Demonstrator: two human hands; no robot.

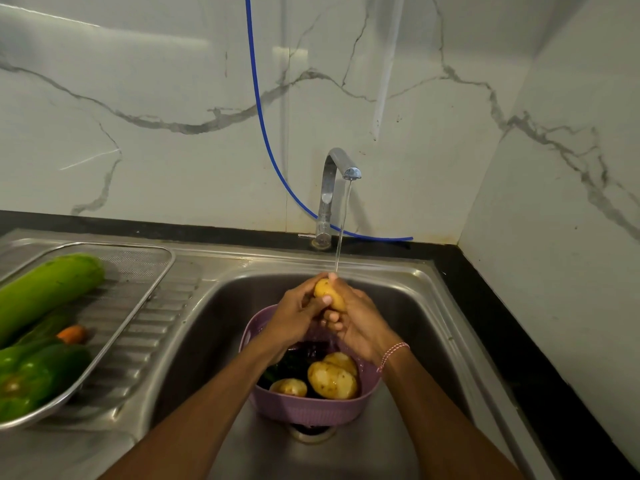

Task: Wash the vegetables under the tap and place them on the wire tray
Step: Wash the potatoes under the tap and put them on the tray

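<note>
Both hands are together above the basket (pixel 313 408), the left hand (pixel 298 311) and right hand (pixel 360 322) gripping one potato (pixel 329 294) under the tap (pixel 334 188) stream.

There are four potatoes (pixel 332 381): one potato (pixel 329 294) between two hands, the left hand (pixel 294 317) and the right hand (pixel 360 327), and three in the single purple basket (pixel 311 410). One wire tray (pixel 166 268) holds one gourd (pixel 48 289), one carrot (pixel 72 334) and one green pepper (pixel 24 379). There is one tap (pixel 332 174).
</note>
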